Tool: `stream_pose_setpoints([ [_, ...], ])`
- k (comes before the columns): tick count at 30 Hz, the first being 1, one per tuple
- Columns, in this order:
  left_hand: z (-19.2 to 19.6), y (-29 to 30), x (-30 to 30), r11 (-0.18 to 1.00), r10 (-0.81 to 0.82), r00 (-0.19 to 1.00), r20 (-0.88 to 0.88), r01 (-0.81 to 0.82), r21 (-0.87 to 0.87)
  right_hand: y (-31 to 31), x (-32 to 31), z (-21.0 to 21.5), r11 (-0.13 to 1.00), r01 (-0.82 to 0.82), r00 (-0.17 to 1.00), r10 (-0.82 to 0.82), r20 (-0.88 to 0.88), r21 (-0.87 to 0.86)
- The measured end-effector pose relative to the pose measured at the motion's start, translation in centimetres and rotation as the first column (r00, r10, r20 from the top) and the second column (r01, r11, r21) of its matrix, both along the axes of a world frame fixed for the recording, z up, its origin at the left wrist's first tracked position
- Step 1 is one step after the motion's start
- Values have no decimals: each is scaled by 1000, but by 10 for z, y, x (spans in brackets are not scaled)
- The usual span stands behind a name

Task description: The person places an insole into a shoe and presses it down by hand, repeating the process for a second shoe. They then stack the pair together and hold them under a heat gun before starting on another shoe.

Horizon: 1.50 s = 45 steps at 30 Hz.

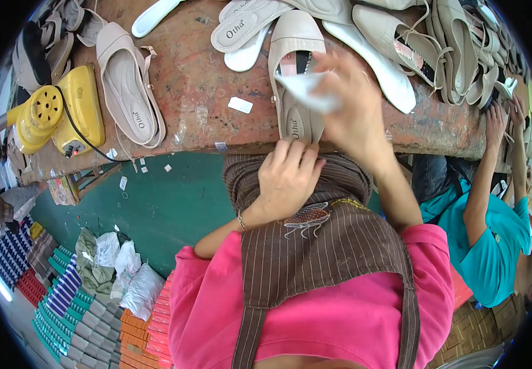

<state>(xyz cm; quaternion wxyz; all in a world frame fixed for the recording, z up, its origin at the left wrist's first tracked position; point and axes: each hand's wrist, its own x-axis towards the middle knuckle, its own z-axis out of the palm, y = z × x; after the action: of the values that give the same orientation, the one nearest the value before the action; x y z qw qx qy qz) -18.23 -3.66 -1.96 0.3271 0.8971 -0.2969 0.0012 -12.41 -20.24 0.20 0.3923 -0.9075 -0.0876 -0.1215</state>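
A beige flat shoe [296,32] lies in front of me on the worn table, toe pointing away. Its heel reaches the table's near edge, where the curled fingers of my left hand [290,175] grip it. Inside the shoe is a beige insole [296,123]. Just above the shoe's opening, my right hand [355,107] pinches a small white piece [309,92]. Both are smeared by motion, so I cannot tell whether the piece is paper or a sticker. A white label [240,105] rests on the table left of the shoe.
Another beige shoe [132,92] stands left, beside a yellow machine [81,111] with a black cord. Loose insoles [247,27], a white sole [376,64] and piled shoes [463,55] cover the table's far and right parts. At right, a co-worker in teal [493,240] handles shoes.
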Motion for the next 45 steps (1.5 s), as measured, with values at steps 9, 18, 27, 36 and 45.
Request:
stream_pose_setpoints([
  [9,-23,-1,-12,909,-151,970,-193,213,358,31,14,-49,872,110,994,-103,42,-477],
  [18,-35,-5,-16,934,-129,986,-107,157,321,45,3,-56,744,145,976,-217,-31,-652],
  [27,-29,-4,-10,944,-142,985,-98,164,287,51,6,-49,820,56,989,-126,-84,-570],
  [36,-18,-9,0,950,-126,985,-119,154,271,46,40,-65,784,-41,960,-141,-240,-620],
  [45,-24,-9,1,918,-148,981,-123,183,352,36,69,-52,726,-100,917,-198,-346,-680],
])
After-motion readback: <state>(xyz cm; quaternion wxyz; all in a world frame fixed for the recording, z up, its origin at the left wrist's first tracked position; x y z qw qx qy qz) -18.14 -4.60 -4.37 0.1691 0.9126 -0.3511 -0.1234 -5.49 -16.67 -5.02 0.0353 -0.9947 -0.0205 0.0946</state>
